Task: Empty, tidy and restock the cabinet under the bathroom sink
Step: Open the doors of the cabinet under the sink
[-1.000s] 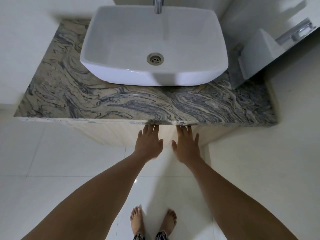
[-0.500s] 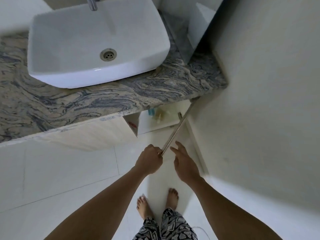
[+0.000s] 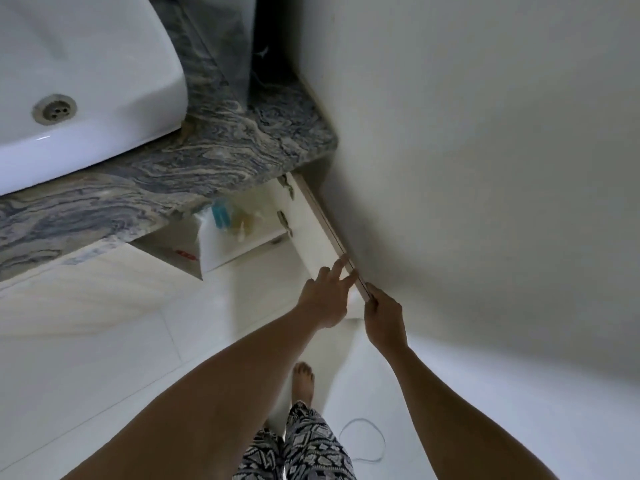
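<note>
Sink (image 3: 104, 64) sits on marbled desk (image 3: 225, 150). Under it the cabinet (image 3: 239, 252) stands open, not yet emptied. Blue bottle (image 3: 220, 213) and pale bottles (image 3: 242, 221) inside look like light, slick plastic; take each round the body. Red mark (image 3: 185, 255) on inner panel is too blurred to read. Stiff cabinet door (image 3: 308, 223) lies against the wall (image 3: 485, 168). Left hand (image 3: 325, 299) lays straightish fingers on its inner face. Right hand (image 3: 384, 317) seems to pinch its free edge.

A single head-worn wide-angle camera looks steeply down from standing height, tilted, close over the right end of the desk (image 3: 242, 143), the cabinet door (image 3: 311, 230) mid-frame, the floor (image 3: 104, 358) below.
</note>
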A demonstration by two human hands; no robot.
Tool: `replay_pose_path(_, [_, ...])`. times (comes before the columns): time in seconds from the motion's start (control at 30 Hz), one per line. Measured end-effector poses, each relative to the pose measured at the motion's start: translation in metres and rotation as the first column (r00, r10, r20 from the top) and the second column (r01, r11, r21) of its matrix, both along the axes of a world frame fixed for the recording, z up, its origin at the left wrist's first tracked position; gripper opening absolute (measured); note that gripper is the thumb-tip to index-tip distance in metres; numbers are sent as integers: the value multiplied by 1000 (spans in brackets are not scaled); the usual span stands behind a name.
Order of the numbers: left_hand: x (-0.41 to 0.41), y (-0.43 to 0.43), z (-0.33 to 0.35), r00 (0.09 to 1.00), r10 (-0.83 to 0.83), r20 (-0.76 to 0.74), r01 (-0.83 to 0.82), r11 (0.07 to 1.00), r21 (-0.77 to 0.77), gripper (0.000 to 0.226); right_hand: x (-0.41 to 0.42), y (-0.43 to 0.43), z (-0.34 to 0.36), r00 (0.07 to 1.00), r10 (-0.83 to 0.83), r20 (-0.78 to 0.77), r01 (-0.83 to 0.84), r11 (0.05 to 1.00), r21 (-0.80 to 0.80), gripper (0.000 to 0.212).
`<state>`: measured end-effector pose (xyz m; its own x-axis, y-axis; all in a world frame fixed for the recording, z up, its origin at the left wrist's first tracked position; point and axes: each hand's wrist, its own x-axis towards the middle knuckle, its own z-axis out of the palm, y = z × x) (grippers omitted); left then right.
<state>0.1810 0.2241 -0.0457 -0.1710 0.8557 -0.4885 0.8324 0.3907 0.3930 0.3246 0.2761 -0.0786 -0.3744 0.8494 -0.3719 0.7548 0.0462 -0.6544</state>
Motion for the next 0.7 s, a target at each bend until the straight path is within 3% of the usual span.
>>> replay_pose_path(0.37, [-1,36,-1,999,-9,38,10,999,-35,84,13,47,1,972,113,207,-136,985,103,47])
replay_pose_path(0.53, [-47,-21,5,969,248,15,-248,969,-22,80,-41,35,22,952,281,120,-302,922,241,43])
replay_pose_path(0.7, [-124,-116,10,873,481,-81,-484,875,-22,82,-125,-1,32,846,529,62,-530,824,202,42])
